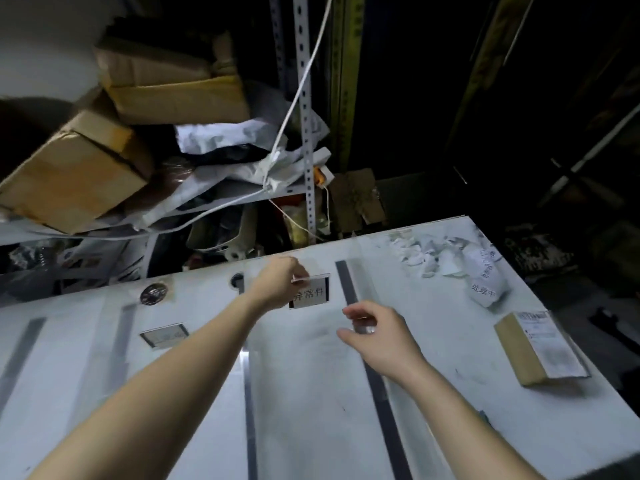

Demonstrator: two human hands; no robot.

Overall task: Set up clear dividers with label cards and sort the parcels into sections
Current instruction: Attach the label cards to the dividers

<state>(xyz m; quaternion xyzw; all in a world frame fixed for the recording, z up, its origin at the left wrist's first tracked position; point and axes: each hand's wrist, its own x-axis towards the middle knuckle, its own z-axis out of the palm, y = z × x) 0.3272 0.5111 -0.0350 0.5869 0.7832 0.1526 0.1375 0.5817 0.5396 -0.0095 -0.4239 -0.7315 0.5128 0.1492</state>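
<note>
Two hands reach over the white table. My left hand pinches the top edge of a label card between thumb and fingertips; I read only part of its print, since the knuckles cover the card's left end. My right hand hangs half curled, fingers loosely parted, just right of the card. Something clear seems to sit at its fingertips, but I cannot tell if it grips it. A brown parcel lies well right of that hand. Behind it, crumpled slips blur together.

Dim, soft blur; dark background; edges warped.
</note>
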